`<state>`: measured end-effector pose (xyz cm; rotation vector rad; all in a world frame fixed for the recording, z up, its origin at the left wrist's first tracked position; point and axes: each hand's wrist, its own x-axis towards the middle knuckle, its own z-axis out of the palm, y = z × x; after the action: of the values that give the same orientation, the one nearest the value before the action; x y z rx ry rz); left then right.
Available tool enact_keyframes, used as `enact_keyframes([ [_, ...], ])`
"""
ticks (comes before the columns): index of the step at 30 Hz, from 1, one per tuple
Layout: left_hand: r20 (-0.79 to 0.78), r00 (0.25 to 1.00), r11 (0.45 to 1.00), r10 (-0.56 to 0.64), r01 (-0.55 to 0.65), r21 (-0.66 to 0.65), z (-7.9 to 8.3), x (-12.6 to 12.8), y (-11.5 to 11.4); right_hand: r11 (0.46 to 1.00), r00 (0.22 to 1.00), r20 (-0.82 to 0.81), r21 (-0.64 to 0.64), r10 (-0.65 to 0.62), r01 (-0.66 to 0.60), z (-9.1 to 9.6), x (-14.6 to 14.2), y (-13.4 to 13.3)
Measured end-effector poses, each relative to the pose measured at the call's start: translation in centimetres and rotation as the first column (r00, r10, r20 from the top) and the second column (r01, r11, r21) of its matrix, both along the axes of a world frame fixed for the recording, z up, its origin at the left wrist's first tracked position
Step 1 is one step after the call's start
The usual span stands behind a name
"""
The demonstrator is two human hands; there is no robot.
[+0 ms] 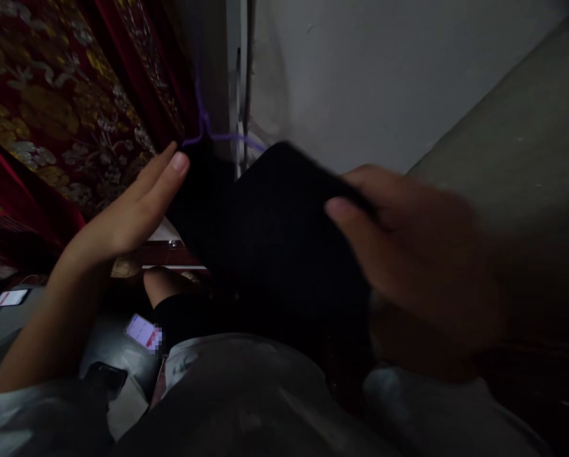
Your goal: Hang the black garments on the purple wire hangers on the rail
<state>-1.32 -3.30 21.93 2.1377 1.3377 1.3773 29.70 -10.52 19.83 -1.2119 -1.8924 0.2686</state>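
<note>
A black garment (274, 228) hangs in front of me, with dark folds that hide its exact kind. A purple clothes hanger (205, 130) shows above it; its two arms slope down to the garment's upper edge, and its upper part fades into the dark. My left hand (144, 197) has its fingers pressed together at the garment's upper left corner. On the opposite side my right hand (398, 241), blurred by motion, pinches the upper right edge between thumb and fingers. The cloth is stretched between both hands.
At left hangs a dark red curtain (51, 95) with gold and silver flowers. A pale wall (360, 76) rises ahead. Low at left, a lit phone (144, 331), another phone (12, 298) and a dark object (106, 377) lie on a grey seat-like surface (98, 343).
</note>
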Motion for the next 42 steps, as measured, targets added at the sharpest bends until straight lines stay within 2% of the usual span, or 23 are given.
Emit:
enact_keyframes([
  [1,0.02,0.997,0.986,-0.073,0.075,-0.146,-0.2,-0.1,-0.6,0.999,0.999,0.035,-0.01,0.035,-0.035,-0.4,-1.4,-0.1],
  [3,0.139,0.976,0.906,-0.167,0.207,-0.368,-0.6,0.0,-1.2,0.987,0.982,0.111,-0.066,0.153,-0.146,-1.3,-4.2,-0.4],
  [5,0.276,0.953,0.918,-0.124,0.215,-0.333,-1.4,0.3,-1.3,0.936,0.926,0.162,-0.152,0.341,-0.318,-2.3,-6.5,-0.9],
  [7,0.278,0.953,0.95,-0.12,0.192,-0.247,-2.4,0.7,-1.3,0.81,0.801,0.164,-0.249,0.576,-0.532,-3.1,-8.0,-1.5],
  [9,0.198,0.967,0.961,-0.164,0.201,-0.189,-3.4,1.1,-1.8,0.643,0.641,0.121,-0.302,0.758,-0.704,-3.6,-8.5,-1.4],
  [10,0.146,0.972,0.961,-0.183,0.208,-0.183,-3.7,1.2,-2.4,0.585,0.587,0.089,-0.293,0.804,-0.756,-3.8,-8.4,-0.9],
  [11,0.097,0.975,0.957,-0.2,0.216,-0.193,-4.0,1.3,-3.2,0.573,0.578,0.058,-0.245,0.814,-0.782,-4.0,-8.0,-0.1],
  [12,0.056,0.974,0.951,-0.218,0.225,-0.213,-4.1,1.3,-4.1,0.613,0.617,0.026,-0.16,0.786,-0.774,-4.3,-7.4,1.1],
  [13,0.024,0.97,0.94,-0.243,0.242,-0.239,-4.1,1.2,-5.0,0.689,0.69,-0.012,-0.054,0.723,-0.723,-4.6,-6.6,2.4],
  [15,0.002,0.944,0.899,-0.33,0.315,-0.305,-3.6,0.8,-6.5,0.855,0.849,-0.115,0.137,0.515,-0.5,-5.7,-4.5,5.5],
  [16,0.012,0.923,0.866,-0.384,0.365,-0.342,-3.2,0.5,-7.0,0.905,0.896,-0.152,0.154,0.418,-0.396,-6.4,-3.5,7.0],
  [18,0.045,0.882,0.797,-0.469,0.444,-0.41,-2.1,0.0,-7.1,0.917,0.9,-0.183,0.02,0.396,-0.399,-7.9,-1.8,9.5],
  [20,0.038,0.864,0.763,-0.502,0.463,-0.45,-1.0,-0.8,-6.1,0.831,0.86,-0.23,-0.237,0.455,-0.503,-9.4,-0.8,10.9],
  [22,-0.07,0.876,0.811,-0.477,0.408,-0.419,-0.3,-1.9,-4.2,0.732,0.829,-0.327,-0.393,0.453,-0.556,-10.4,-0.1,11.4],
  [23,-0.151,0.888,0.858,-0.434,0.356,-0.37,0.0,-2.5,-3.0,0.73,0.823,-0.396,-0.4,0.408,-0.554,-10.6,0.1,11.6],
  [26,-0.333,0.915,0.971,-0.228,0.189,-0.145,0.3,-4.1,0.1,0.858,0.765,-0.611,-0.266,0.203,-0.44,-10.3,0.2,12.9],
  [28,-0.395,0.914,0.991,-0.095,0.126,0.053,0.2,-4.3,1.1,0.932,0.713,-0.693,-0.18,0.106,-0.314,-9.3,-0.1,14.8],
  [29,-0.407,0.913,0.979,-0.022,0.102,0.177,0.0,-4.1,1.2,0.951,0.705,-0.705,-0.156,0.082,-0.267,-8.5,-0.3,15.9],
  [32,-0.342,0.924,0.858,0.171,0.031,0.512,-2.0,-2.2,0.8,0.976,0.715,-0.696,-0.112,0.059,-0.189,-6.1,-0.9,18.9],
  [34,-0.324,0.93,0.818,0.171,0.05,0.574,-4.7,-0.6,0.5,0.981,0.726,-0.686,-0.106,0.048,-0.165,-4.9,-0.7,19.9],
  [35,-0.361,0.922,0.828,0.139,0.091,0.553,-6.3,0.2,0.6,0.983,0.729,-0.683,-0.108,0.036,-0.15,-4.5,-0.4,20.0],
  [38,-0.47,0.882,0.916,0.039,0.156,0.369,-11.4,2.4,1.1,0.996,0.735,-0.679,-0.067,0.004,-0.067,-4.3,1.6,19.0],
  [42,-0.362,0.931,0.978,-0.032,0.103,0.181,-16.7,4.6,2.2,0.999,0.729,-0.683,0.014,0.039,-0.041,-5.8,4.5,17.1],
])
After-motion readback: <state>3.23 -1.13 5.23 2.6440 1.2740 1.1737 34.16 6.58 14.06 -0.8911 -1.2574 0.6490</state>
